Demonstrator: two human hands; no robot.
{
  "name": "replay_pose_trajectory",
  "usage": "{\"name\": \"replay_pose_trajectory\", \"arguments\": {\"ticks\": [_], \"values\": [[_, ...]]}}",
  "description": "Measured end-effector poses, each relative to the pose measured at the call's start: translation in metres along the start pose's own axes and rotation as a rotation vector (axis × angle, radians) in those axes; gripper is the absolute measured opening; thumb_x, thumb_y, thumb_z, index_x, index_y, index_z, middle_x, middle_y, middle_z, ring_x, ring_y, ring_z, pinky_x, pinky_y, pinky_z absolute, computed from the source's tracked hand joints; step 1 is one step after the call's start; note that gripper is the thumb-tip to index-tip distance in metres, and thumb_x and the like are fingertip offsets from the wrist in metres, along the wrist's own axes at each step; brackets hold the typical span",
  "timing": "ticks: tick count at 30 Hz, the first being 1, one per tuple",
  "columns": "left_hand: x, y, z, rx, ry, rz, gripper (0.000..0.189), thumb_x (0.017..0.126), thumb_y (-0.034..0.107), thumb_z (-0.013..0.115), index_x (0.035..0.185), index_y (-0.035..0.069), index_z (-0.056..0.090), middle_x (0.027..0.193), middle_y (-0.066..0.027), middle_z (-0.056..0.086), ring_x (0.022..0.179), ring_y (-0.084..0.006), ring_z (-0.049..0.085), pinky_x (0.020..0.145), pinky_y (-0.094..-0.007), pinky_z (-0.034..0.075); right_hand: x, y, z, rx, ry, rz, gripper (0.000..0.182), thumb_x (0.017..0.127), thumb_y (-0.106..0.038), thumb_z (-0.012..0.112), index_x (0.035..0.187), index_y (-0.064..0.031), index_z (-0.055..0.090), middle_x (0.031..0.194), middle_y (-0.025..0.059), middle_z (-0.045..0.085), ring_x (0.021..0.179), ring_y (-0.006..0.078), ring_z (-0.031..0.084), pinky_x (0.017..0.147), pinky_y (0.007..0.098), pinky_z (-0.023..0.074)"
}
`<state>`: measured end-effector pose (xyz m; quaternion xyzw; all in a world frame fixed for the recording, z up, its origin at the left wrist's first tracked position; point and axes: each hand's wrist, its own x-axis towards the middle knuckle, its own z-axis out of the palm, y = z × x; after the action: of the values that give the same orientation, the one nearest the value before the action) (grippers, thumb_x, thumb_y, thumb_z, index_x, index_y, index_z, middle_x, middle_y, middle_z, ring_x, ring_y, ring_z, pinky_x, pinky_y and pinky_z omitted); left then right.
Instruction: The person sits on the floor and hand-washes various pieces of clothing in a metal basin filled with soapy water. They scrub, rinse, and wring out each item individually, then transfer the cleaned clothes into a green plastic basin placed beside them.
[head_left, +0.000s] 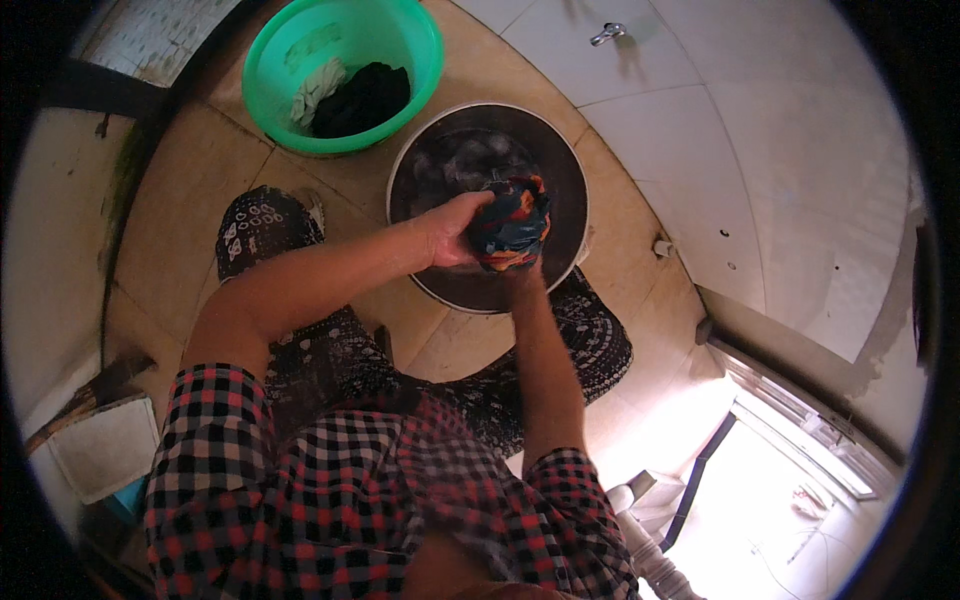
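Note:
A bunched dark cloth with orange and red patches (511, 225) is gripped between both my hands above a round dark basin (427, 180) with a pale rim. My left hand (459, 229) or its forearm comes in from the left side, its thumb pressed to the cloth. From below reaches my right hand (525, 271), mostly hidden behind the cloth. Liquid with a shiny surface seems to lie in the basin. Up and left of it stands a green plastic tub (259, 112), holding a black cloth (364, 101) and a pale cloth (319, 90).
A metal tap (607, 34) juts from the white tiled wall (675, 142) at upper right. My knees in patterned trousers (262, 225) flank the basin on the tan tiled floor (180, 225). A pale container (105, 450) is at lower left; a bright doorway opens at lower right.

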<state>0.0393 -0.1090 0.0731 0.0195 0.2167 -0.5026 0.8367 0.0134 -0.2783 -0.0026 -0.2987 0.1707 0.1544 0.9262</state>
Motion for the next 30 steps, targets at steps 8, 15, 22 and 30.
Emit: {"name": "replay_pose_trajectory", "arguments": {"ticks": [8, 15, 22, 30], "values": [[-0.018, -0.014, -0.003, 0.217, -0.032, 0.018, 0.067, 0.068, 0.039, 0.072, 0.118, 0.003, 0.047, 0.117, -0.0114, 0.052, 0.103, -0.0197, 0.053, 0.090, -0.0347, 0.043, -0.016, 0.000, 0.084, 0.859, -0.243, 0.020, 0.055, 0.088, -0.050, 0.034, 0.128, -0.0128, 0.039, 0.127, 0.0129, 0.042, 0.115, 0.0308, 0.041, 0.098, 0.0440, 0.0295], [-0.009, -0.007, 0.003, 1.122, 0.129, -0.072, 0.079, 0.059, 0.038, 0.078, 0.121, 0.003, 0.042, 0.112, -0.0135, 0.052, 0.098, -0.0232, 0.053, 0.083, -0.0331, 0.046, 0.031, -0.051, 0.029, -0.178, 0.201, 0.133, 0.031, 0.081, -0.029, 0.051, 0.102, -0.0065, 0.056, 0.094, 0.0098, 0.061, 0.078, 0.0239, 0.059, 0.073, 0.0346, 0.0485], [-0.007, -0.004, -0.006, 1.843, 0.348, -0.383, 0.085, 0.056, 0.040, 0.077, 0.120, -0.001, 0.039, 0.117, -0.0160, 0.047, 0.103, -0.0245, 0.050, 0.087, -0.0319, 0.042, 0.039, 0.008, 0.001, -1.362, 0.302, -0.067, 0.048, 0.070, -0.031, 0.061, 0.103, 0.0027, 0.055, 0.093, 0.0133, 0.061, 0.081, 0.0243, 0.058, 0.071, 0.0342, 0.0462], [0.002, -0.020, -0.037, 1.691, 0.497, 0.111, 0.090, 0.055, 0.041, 0.077, 0.121, -0.004, 0.035, 0.115, -0.0174, 0.047, 0.104, -0.0261, 0.049, 0.086, -0.0363, 0.042, 0.036, 0.004, 0.013, -1.058, 0.566, 0.269, 0.065, 0.070, -0.044, 0.064, 0.113, 0.0015, 0.049, 0.108, 0.0184, 0.053, 0.093, 0.0310, 0.055, 0.079, 0.0392, 0.0445]]}}
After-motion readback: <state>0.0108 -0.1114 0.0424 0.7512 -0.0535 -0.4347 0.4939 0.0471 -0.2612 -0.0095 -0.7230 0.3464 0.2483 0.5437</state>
